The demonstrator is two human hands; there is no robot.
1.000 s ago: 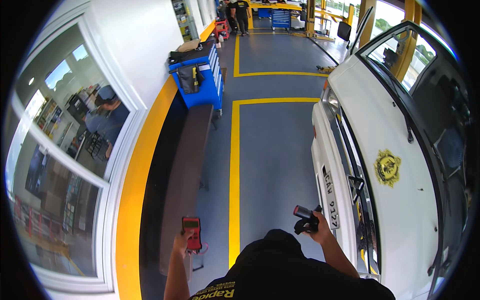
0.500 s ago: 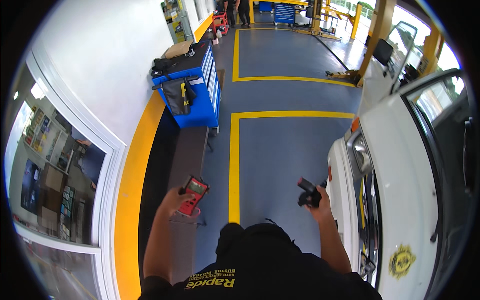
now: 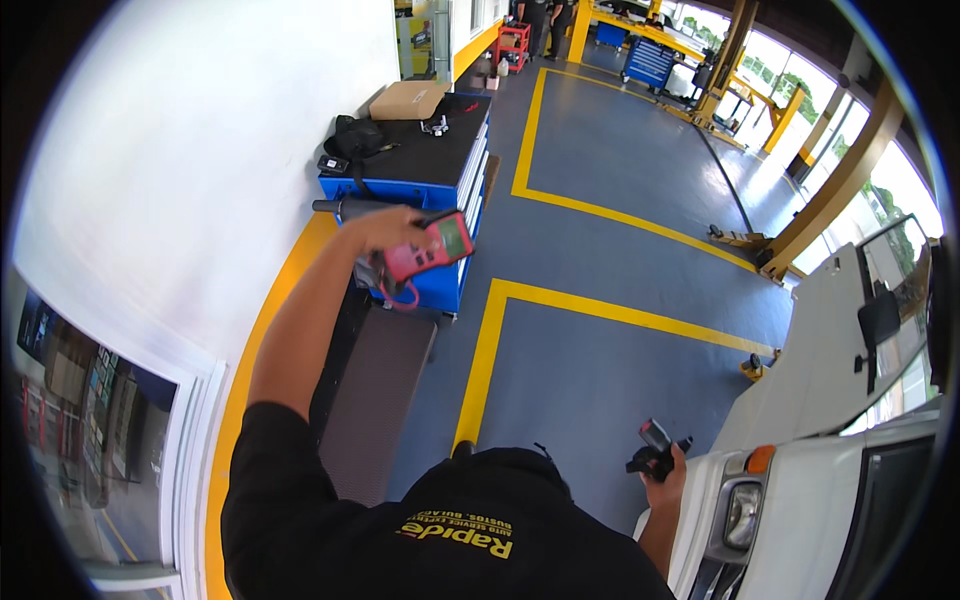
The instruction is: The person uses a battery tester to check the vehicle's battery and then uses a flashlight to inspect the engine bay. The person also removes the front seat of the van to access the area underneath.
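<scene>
My left hand is wrapped round a red handheld tester with a small grey-green screen and a pinkish-red lead looping below it. It is held over the front of a blue tool chest with a black top, and I cannot tell whether it touches the chest. Farther right and lower, my right hand grips a black handheld tool with a reddish-grey end. Its exact kind is unclear. This hand is close to the front of a white vehicle.
On the chest lie a cardboard box, a black strapped bag and small items. A low dark bench runs along the left wall. Yellow lines mark the grey floor. Two people stand far back near a red cart.
My left hand has moved forward with the tester, from above the bench to the tool chest. My right hand still grips the black tool. The view has turned and shifted toward the chest.
</scene>
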